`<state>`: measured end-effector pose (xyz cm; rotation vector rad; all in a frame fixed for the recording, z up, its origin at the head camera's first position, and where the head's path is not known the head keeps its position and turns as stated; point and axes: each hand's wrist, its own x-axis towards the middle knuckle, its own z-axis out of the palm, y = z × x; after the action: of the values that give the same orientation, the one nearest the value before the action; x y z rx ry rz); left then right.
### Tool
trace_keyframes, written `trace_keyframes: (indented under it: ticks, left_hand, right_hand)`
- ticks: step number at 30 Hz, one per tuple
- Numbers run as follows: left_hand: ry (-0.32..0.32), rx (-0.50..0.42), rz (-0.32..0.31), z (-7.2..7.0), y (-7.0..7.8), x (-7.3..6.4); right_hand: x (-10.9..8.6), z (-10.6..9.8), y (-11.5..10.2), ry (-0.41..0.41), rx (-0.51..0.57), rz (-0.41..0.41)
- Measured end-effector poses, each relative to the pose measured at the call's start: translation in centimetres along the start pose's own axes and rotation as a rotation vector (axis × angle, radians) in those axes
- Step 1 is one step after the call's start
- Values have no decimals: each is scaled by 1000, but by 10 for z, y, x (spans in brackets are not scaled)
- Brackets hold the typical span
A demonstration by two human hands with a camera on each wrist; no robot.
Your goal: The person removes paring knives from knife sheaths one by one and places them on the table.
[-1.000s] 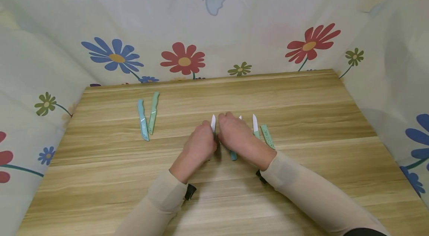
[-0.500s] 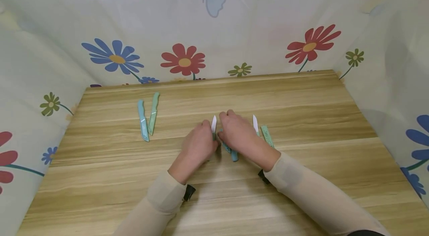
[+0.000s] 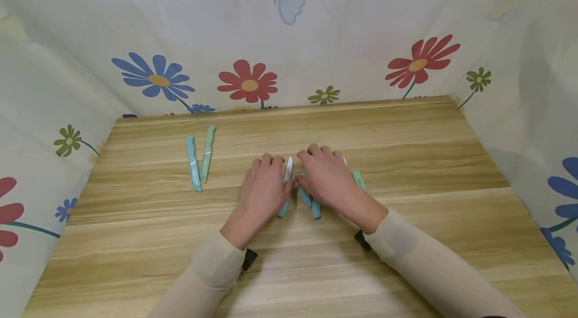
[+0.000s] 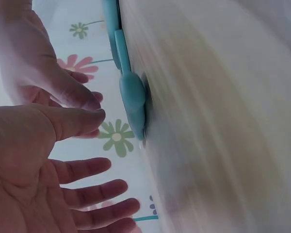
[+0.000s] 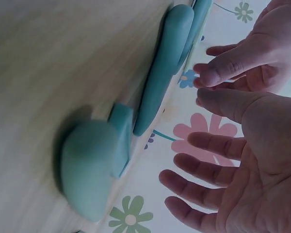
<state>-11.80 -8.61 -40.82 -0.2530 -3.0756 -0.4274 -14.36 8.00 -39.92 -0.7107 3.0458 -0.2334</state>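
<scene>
Left hand (image 3: 264,182) and right hand (image 3: 327,175) both spread, fingers loose, holding nothing; blue-handled knife (image 3: 288,169) lies on the counter (image 3: 406,147) below, between them (left hand partly hides it from above).

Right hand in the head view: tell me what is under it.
Showing from beneath the right hand are a blue sheath, a blue handle, a white blade tip and part of a green sheath. The rest is covered, including whatever the tip joins.

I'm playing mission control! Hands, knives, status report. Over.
Left hand, right hand: open, holding nothing. Bare-bladed blue knife: on table, partly hidden by left hand. Possibly in the way: blue sheath nearby.
</scene>
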Motion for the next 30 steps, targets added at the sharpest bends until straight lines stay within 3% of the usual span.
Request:
trace_keyframes:
  ticks: [11,22,30]
  left_hand:
    - [81,106,146,-3,-16,3]
    - [92,100,131,-10,-31,7]
    - [129,134,87,-19,-52,16]
  right_hand:
    - [-4,2,15,40,44,-43]
    - [-7,2,26,65,27,-63]
    - [-6,0,25,49,13,-72]
